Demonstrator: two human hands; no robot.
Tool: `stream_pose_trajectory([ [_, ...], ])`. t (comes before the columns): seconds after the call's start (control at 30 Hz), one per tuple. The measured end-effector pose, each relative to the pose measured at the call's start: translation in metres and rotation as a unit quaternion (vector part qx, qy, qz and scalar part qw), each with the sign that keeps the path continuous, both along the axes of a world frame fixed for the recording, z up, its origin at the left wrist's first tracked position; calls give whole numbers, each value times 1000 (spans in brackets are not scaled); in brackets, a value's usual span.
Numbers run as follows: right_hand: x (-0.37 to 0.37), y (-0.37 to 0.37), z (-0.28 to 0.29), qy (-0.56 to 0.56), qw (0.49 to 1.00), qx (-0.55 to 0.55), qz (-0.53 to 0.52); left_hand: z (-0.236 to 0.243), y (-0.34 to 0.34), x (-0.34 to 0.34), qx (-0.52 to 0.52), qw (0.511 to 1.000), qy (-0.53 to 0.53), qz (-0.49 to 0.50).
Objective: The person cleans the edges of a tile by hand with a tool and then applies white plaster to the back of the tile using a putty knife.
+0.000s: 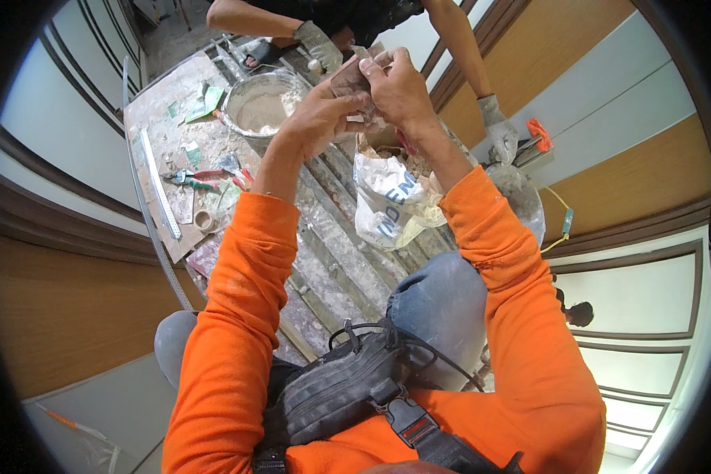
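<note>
Both my hands are raised at the far middle, close together over the white bag. A flat, brownish, dusty piece is between them, and I cannot make out its kind. My left hand grips its near left side. My right hand pinches its right edge between thumb and fingers. Just below my hands, the open white bag holds brown crumbly material. A round bucket with greyish mix stands left of my left hand. Beyond it, a co-worker's gloved hand comes close to my hands.
The co-worker's other gloved hand is at the right, near an orange-handled tool. On a dusty board at the left lie red-handled pliers, a metal straightedge and a tape roll. Slats form the platform.
</note>
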State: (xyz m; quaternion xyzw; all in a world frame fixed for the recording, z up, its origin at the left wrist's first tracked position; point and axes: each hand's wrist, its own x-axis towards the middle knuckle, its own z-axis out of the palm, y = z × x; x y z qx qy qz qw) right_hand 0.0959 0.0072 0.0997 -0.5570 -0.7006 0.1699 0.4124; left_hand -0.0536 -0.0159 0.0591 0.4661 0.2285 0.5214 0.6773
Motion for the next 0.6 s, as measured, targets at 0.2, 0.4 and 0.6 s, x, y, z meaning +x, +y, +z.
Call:
stream_pose_trajectory([
  [0.2,2,2,-4,8,999,32,-13,-12,16,2,16,1000,-12,24],
  [0.4,-10,-7,0,5,996,92,14,-17,17,8,53,996,-3,71],
  [0.6,-12,-5,-1,20,992,117,30,-23,19,9,60,993,13,103],
])
